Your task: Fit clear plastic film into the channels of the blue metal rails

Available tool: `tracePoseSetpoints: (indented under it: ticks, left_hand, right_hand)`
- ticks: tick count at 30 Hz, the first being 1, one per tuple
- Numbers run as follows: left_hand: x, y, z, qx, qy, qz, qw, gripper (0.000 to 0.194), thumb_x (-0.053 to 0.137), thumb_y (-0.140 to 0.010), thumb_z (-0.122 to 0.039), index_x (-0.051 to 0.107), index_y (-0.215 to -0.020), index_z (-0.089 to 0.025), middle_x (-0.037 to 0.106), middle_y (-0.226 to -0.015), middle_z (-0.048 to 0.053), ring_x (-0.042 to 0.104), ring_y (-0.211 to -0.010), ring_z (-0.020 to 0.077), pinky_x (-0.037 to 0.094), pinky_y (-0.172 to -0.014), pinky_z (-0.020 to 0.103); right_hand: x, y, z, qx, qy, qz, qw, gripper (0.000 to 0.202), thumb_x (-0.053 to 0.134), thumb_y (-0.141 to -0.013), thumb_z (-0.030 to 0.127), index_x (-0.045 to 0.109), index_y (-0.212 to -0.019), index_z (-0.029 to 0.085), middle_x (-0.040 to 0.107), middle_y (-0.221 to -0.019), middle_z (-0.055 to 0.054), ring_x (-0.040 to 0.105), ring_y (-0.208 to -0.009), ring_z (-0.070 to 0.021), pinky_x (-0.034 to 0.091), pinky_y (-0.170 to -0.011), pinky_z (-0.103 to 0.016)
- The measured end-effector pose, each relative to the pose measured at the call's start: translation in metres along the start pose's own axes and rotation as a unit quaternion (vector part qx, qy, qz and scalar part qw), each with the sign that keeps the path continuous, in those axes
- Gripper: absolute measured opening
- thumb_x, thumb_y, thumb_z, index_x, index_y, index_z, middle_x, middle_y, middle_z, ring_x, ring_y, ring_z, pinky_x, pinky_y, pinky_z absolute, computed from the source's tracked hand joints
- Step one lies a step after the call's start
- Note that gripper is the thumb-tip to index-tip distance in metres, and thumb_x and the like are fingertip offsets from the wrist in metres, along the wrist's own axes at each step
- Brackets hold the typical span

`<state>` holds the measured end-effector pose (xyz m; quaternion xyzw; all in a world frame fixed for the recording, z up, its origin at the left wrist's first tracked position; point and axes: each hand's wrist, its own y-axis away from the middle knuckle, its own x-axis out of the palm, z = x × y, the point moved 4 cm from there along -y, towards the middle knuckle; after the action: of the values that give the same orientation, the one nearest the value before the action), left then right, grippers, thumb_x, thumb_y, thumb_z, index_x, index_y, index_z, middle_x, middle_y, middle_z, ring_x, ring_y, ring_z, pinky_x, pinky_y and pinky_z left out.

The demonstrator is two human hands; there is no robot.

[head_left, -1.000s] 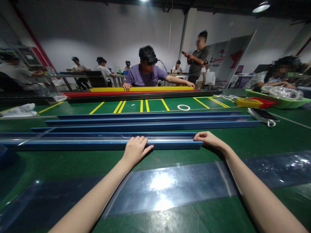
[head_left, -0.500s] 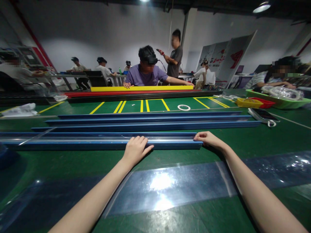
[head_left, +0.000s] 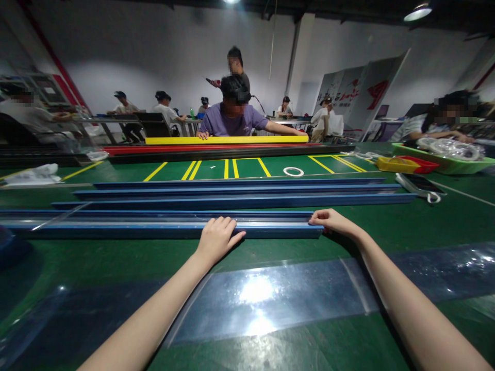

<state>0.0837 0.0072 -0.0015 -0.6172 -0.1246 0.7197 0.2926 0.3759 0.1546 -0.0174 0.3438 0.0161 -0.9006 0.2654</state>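
Observation:
A long blue channel (head_left: 278, 233) lies across the green table, with a clear strip (head_left: 263, 223) inside it. My left hand (head_left: 218, 234) rests over the channel's near edge, fingers reaching into it and thumb pointing right along the rim. At the channel's right end my right hand (head_left: 328, 220) is closed, thumb and fingertips pinched at the end; what lies between them is too small to make out. A wide clear plastic sheet (head_left: 301, 293) lies flat on the table under my forearms.
Beyond are more blue channels (head_left: 247, 201), a white ring (head_left: 293, 171), a phone (head_left: 421, 184), a yellow tray (head_left: 396, 165) and a green basket (head_left: 464, 164). Across the table a person (head_left: 232, 116) holds a yellow bar (head_left: 228, 140). A blue object (head_left: 11, 247) sits at far left.
My hands and the blue channel have hardly moved. The standing person in the background has moved left, behind the seated person in purple.

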Motion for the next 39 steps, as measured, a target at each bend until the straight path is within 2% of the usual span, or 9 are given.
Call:
tracePoseSetpoints:
  ticks: [4,7,12,16,19,23,28,33,39]
  left_hand:
    - [0.002,0.0,-0.001,0.001,0.003,0.002,1.0,0.038,0.035,-0.086,-0.047,0.055,-0.074,-0.017,0.059,-0.072,0.003,0.052,-0.069,0.0175,0.03,-0.062,0.029]
    - [0.003,0.0,-0.001,0.001,0.007,-0.003,1.0,0.037,0.036,-0.086,-0.046,0.055,-0.074,-0.016,0.059,-0.072,0.004,0.052,-0.07,0.0177,0.03,-0.062,0.03]
    - [0.005,0.001,0.0,0.004,0.015,-0.01,1.0,0.036,0.037,-0.086,-0.045,0.055,-0.074,-0.017,0.059,-0.071,0.004,0.051,-0.069,0.0178,0.029,-0.062,0.03]
    - [0.005,0.0,0.0,0.002,0.019,-0.015,1.0,0.035,0.037,-0.086,-0.045,0.055,-0.074,-0.017,0.059,-0.072,0.004,0.051,-0.07,0.018,0.03,-0.062,0.03]
    - [0.005,0.0,-0.001,0.0,0.024,-0.019,1.0,0.034,0.038,-0.085,-0.045,0.055,-0.074,-0.017,0.059,-0.072,0.004,0.051,-0.07,0.018,0.03,-0.063,0.03]
    - [0.005,0.0,-0.001,-0.002,0.03,-0.019,0.999,0.033,0.039,-0.085,-0.045,0.054,-0.076,-0.017,0.059,-0.073,0.004,0.051,-0.071,0.0179,0.03,-0.062,0.03]
    - [0.004,-0.001,-0.002,-0.007,0.034,-0.017,0.999,0.03,0.042,-0.084,-0.044,0.054,-0.079,-0.017,0.059,-0.074,0.003,0.052,-0.072,0.0182,0.032,-0.063,0.03]
    - [0.002,-0.001,-0.003,-0.015,0.039,-0.016,0.999,0.029,0.045,-0.082,-0.044,0.053,-0.079,-0.017,0.058,-0.073,0.003,0.052,-0.07,0.0184,0.033,-0.062,0.031]
    - [0.001,-0.001,-0.002,-0.015,0.053,-0.036,0.998,0.029,0.044,-0.082,-0.043,0.054,-0.084,-0.016,0.058,-0.076,0.004,0.053,-0.073,0.0191,0.035,-0.063,0.031]
  right_hand:
    - [-0.004,0.0,0.004,0.009,0.02,0.04,0.999,0.035,0.058,-0.063,0.047,0.059,-0.073,0.014,0.053,-0.053,0.001,0.048,-0.046,-0.0095,0.037,-0.044,-0.021]
    - [-0.011,0.002,0.006,0.04,0.074,0.039,0.996,0.03,0.054,-0.067,0.043,0.059,-0.073,0.015,0.055,-0.054,-0.001,0.05,-0.048,-0.0107,0.039,-0.046,-0.022]
    - [-0.037,0.009,0.018,0.082,0.269,-0.042,0.959,0.016,0.045,-0.072,0.025,0.056,-0.065,0.016,0.06,-0.059,-0.004,0.055,-0.05,-0.013,0.039,-0.049,-0.023]
    - [-0.044,0.014,0.049,0.018,0.37,-0.136,0.919,0.018,0.043,-0.071,0.019,0.061,-0.074,0.018,0.065,-0.074,-0.006,0.059,-0.067,-0.0171,0.039,-0.058,-0.024]
    - [-0.022,0.014,0.077,-0.068,0.355,-0.169,0.917,0.022,0.041,-0.074,0.017,0.061,-0.083,0.018,0.065,-0.085,-0.006,0.058,-0.076,-0.0167,0.039,-0.065,-0.023]
    - [0.034,0.006,0.111,-0.159,0.355,-0.172,0.905,0.023,0.039,-0.076,0.012,0.059,-0.088,0.014,0.062,-0.09,-0.009,0.054,-0.087,-0.017,0.038,-0.076,-0.023]
    - [0.092,-0.012,0.136,-0.181,0.357,-0.179,0.899,0.026,0.033,-0.084,0.015,0.058,-0.092,0.013,0.059,-0.095,-0.01,0.05,-0.093,-0.0173,0.035,-0.082,-0.025]
    - [0.113,-0.022,0.151,-0.175,0.368,-0.196,0.892,0.029,0.031,-0.088,0.025,0.058,-0.086,0.016,0.061,-0.089,-0.008,0.054,-0.087,-0.0169,0.036,-0.074,-0.024]
    - [0.115,-0.019,0.151,-0.172,0.402,-0.18,0.881,0.035,0.028,-0.089,0.027,0.059,-0.076,0.018,0.063,-0.077,-0.005,0.058,-0.072,-0.0144,0.034,-0.06,-0.023]
